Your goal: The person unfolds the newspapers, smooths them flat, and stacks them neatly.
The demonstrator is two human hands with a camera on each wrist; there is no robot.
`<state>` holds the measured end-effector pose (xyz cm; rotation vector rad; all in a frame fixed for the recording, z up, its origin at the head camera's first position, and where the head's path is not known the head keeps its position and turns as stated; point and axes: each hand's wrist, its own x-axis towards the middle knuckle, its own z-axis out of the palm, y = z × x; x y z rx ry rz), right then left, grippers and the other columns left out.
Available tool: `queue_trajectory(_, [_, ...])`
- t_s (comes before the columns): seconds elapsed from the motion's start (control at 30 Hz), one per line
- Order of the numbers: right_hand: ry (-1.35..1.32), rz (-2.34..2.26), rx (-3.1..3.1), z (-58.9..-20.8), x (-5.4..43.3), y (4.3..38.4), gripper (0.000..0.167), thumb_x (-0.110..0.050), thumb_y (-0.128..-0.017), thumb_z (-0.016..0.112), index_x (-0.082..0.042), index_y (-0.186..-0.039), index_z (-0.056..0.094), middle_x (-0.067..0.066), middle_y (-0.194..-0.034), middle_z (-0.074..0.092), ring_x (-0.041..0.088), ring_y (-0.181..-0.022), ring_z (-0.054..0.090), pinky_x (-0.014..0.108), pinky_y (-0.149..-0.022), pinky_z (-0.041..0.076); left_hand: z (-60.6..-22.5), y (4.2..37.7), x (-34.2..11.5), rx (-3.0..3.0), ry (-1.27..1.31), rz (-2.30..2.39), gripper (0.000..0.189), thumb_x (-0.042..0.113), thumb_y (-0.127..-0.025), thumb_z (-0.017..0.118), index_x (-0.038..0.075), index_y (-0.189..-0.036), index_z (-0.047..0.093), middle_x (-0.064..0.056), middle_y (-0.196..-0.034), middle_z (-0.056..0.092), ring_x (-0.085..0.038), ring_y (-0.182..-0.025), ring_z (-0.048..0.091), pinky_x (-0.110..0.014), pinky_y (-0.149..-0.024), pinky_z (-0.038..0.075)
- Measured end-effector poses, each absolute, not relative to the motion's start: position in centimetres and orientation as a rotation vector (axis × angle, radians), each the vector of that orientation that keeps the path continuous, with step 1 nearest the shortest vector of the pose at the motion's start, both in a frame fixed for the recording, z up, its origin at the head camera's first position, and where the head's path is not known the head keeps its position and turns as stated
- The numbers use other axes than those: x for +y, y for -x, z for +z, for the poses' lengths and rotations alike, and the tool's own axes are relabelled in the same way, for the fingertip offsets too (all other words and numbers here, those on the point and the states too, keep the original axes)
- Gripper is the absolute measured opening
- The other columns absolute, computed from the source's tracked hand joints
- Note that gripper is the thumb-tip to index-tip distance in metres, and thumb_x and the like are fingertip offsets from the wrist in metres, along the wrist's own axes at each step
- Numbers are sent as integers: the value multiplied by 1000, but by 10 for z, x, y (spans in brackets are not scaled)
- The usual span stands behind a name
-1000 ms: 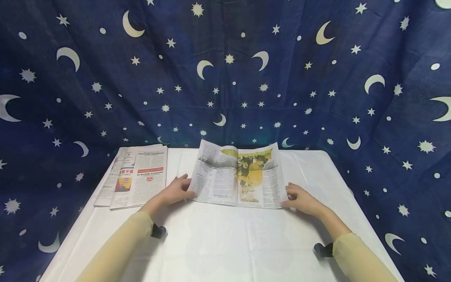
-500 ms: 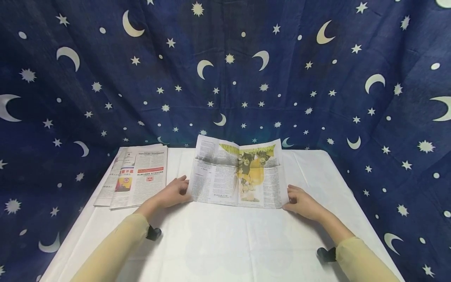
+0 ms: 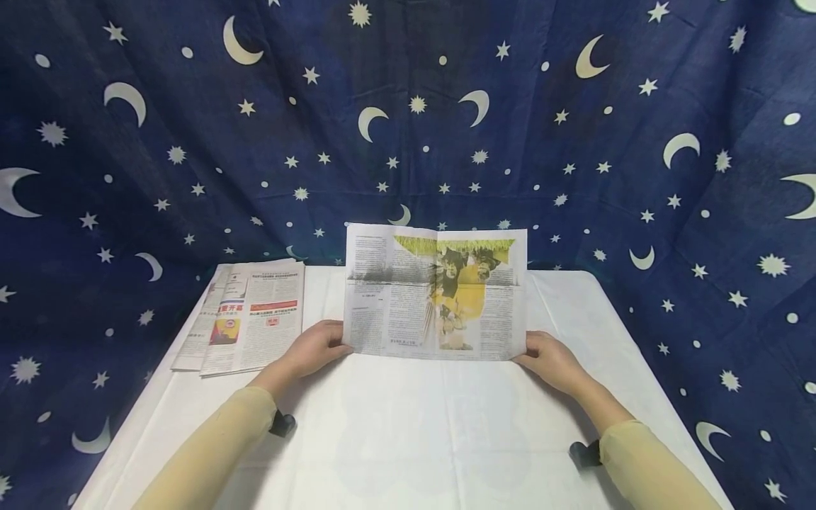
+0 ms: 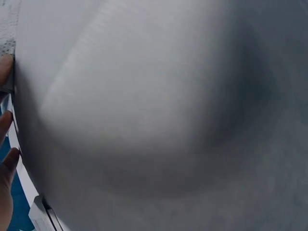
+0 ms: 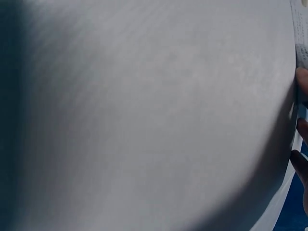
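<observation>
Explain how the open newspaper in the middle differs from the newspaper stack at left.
The open newspaper is held tilted up; the newspaper stack lies flat on the table. The open newspaper shows a large picture; the newspaper stack, a smaller one and red print. The open newspaper shows one spread; the newspaper stack has overlapping papers. Both carry printed text.

A person's left forearm in a pale yellow fabric sleeve (image 3: 207,453) slants up from the lower left; the right forearm in a matching pale yellow sleeve (image 3: 653,464) slants up from the lower right. The bare left hand (image 3: 316,347) and bare right hand (image 3: 551,361) are well apart and nearly level, pointing inward. Each pinches, thumb toward the viewer. In the wrist views, bare left fingertips (image 4: 11,155) and bare right fingertips (image 5: 297,159) show at the outermost picture edges.
</observation>
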<state>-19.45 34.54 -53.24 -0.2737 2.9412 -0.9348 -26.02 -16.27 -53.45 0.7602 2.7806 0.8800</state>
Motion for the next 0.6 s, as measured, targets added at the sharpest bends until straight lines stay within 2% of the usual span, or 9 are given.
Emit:
queue_trajectory(0.17, [316, -855, 2977, -531, 349, 192, 24, -31, -93, 76, -24, -115, 80, 5, -125, 71, 34, -122, 61, 59, -102, 47, -531, 257, -167, 2836, -823, 810, 20, 29, -94, 75, 20, -111, 81, -4, -132, 68, -29, -132, 56, -48, -111, 42])
queue_trajectory(0.27, [369, -816, 3000, -531, 352, 189, 23, -30, -94, 75, -20, -114, 80, 6, -121, 72, 33, -116, 65, 58, -98, 50, -530, 256, -169, 2838, -872, 806, 17, 27, -94, 76, 21, -108, 82, -1, -130, 70, -27, -130, 58, -47, -110, 44])
queue_trajectory(0.4, [420, -794, 3033, -533, 354, 186, 22, -27, -96, 74, -18, -115, 80, 8, -122, 72, 35, -118, 64, 58, -98, 50, -532, 256, -171, 2836, -916, 787, 18, 28, -94, 75, 24, -111, 81, 3, -128, 71, -24, -128, 60, -46, -108, 46])
queue_trajectory(0.6, [457, -753, 3071, -536, 357, 185, 25, -26, -96, 73, -20, -121, 78, 8, -126, 70, 35, -120, 63, 58, -99, 50, -535, 255, -172, 2925, -1054, 702, 18, 23, -92, 78, 23, -109, 81, 4, -120, 74, -20, -116, 66, -41, -100, 52])
